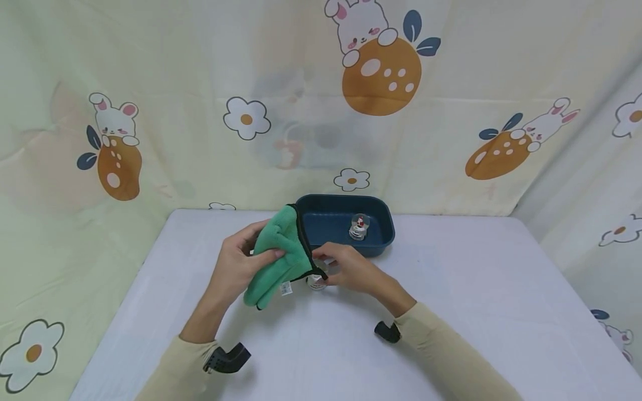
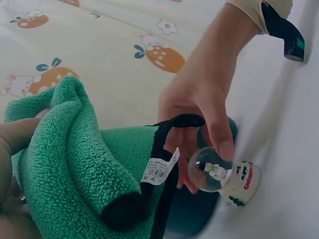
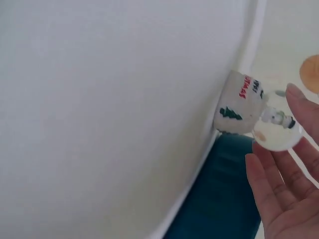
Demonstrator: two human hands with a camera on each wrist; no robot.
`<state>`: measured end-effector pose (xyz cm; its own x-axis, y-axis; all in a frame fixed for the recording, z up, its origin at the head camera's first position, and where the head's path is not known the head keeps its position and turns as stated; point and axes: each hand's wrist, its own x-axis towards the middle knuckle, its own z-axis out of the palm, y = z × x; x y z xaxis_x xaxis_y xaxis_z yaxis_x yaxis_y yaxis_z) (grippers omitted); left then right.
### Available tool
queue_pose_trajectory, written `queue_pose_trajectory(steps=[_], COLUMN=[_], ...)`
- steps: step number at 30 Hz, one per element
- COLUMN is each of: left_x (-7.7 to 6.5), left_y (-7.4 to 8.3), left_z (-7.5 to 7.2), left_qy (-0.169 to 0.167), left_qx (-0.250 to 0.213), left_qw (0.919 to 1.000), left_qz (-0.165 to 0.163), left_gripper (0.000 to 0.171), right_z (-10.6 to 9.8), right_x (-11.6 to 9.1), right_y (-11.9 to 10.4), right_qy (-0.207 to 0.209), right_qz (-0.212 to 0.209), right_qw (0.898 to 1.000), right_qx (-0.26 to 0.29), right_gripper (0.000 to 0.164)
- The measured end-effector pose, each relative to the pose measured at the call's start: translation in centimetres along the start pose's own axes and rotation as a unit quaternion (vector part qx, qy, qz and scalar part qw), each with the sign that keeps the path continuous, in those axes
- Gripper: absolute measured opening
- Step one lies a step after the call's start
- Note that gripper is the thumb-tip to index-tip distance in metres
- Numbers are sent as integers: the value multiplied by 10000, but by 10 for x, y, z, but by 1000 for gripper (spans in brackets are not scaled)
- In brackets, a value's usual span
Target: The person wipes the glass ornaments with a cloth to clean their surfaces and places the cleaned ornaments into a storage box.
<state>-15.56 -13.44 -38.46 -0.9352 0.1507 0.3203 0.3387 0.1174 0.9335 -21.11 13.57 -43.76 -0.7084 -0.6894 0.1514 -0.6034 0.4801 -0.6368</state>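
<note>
My left hand (image 1: pixel 238 262) grips a folded green cleaning cloth (image 1: pixel 281 245) with black edging, the thumb across its front. A white printed tag (image 2: pixel 160 167) hangs from the cloth's edge. Just right of it, my right hand (image 1: pixel 351 267) holds a small snow globe (image 2: pixel 212 172) by its clear ball, thumb on one side and fingers on the other. Inside is a white snowman figure; the white base has red and black lettering and a green tree (image 3: pixel 231 114). In the head view, the cloth and fingers partly hide this globe, which stands upright on the table.
Behind the hands a dark blue rectangular tray (image 1: pixel 381 250) stands near the table's back edge. A second snow globe (image 1: pixel 359 227) with a red figure sits inside it, to the right. A patterned curtain (image 1: pixel 291 67) hangs behind the white table (image 1: pixel 466 278).
</note>
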Motion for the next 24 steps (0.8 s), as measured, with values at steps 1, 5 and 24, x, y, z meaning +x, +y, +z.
queue_pose_trajectory(steps=[1,5,24], left_x=[0,0,6], left_y=[0,-1,10], left_z=[0,1,8], left_qy=[-6,-16,-29], left_qx=[3,-16,100], left_qw=[10000,10000,9999], left_qz=[11,22,119], left_gripper=[53,53,56], right_z=[1,6,-32], right_x=[1,6,-20], right_y=[0,-2,-17], right_qy=[-40,-157,25], right_qz=[21,146,305], right_qw=[10000,9995,9987], right_qx=[-26,-233,-411], right_gripper=[49,41,47])
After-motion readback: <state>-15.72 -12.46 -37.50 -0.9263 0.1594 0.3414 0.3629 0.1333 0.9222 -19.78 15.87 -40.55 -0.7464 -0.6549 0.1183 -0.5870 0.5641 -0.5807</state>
